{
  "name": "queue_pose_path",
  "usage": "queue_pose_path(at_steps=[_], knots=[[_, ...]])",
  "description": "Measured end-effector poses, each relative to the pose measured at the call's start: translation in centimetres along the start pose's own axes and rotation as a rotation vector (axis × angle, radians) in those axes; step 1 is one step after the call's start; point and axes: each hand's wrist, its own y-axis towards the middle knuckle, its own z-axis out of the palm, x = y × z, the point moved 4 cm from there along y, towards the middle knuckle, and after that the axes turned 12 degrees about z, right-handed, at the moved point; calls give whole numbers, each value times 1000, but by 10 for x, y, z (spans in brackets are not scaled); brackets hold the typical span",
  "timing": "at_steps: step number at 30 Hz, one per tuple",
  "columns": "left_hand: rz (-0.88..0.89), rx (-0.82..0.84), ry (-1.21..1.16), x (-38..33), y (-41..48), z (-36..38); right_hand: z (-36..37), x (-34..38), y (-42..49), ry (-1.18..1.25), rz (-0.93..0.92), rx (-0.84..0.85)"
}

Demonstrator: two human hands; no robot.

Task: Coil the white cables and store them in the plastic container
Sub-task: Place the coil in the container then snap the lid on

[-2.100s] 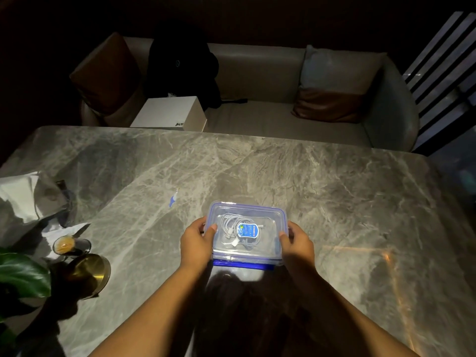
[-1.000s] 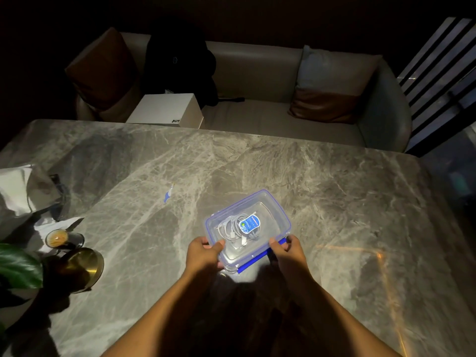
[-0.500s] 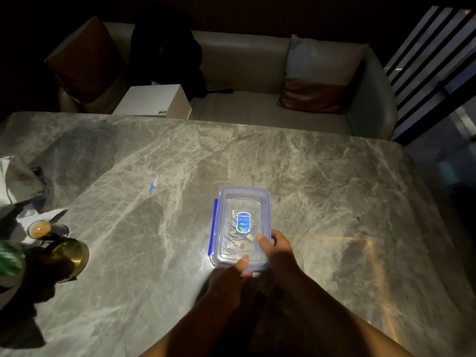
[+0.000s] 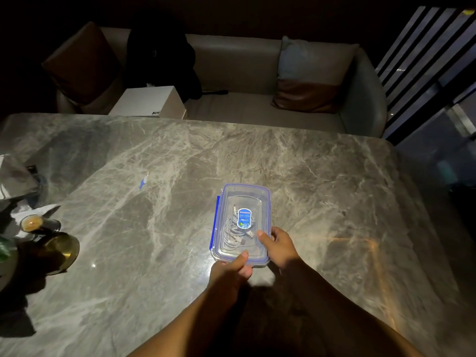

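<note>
A clear plastic container [image 4: 260, 194] with a blue-edged lid and a blue sticker stands lengthwise on the grey marble table [image 4: 322, 191], lid on. Coiled white cables [image 4: 230, 230] show through the lid. My left hand [image 4: 229, 273] grips the container's near short end, thumb on the lid. My right hand [image 4: 279, 244] holds the near right corner, thumb pressed on the lid's right edge. A blue latch runs along the container's left side.
At the table's left edge stand a small glass [image 4: 34, 224], a brass dish [image 4: 63, 251], papers and a plant leaf. A small blue scrap [image 4: 143, 182] lies left of the container. Beyond the table is a sofa [image 4: 244, 106] with cushions and a white box [image 4: 149, 101].
The container has been turned from crosswise to lengthwise on the table. My hands shifted from its two sides to its near end and right corner.
</note>
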Motion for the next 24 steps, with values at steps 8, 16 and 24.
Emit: queue_pose_path(at_steps=[8, 16, 24], knots=[[-94, -116, 222, -17, 12, -29, -2, -10, 11, 32, 17, 3], [57, -215, 362, -58, 39, -39, -3, -5, 9, -22, 14, -13], [97, -136, 395, -48, 64, -52, -11, 3, 6, -43, -8, -23]])
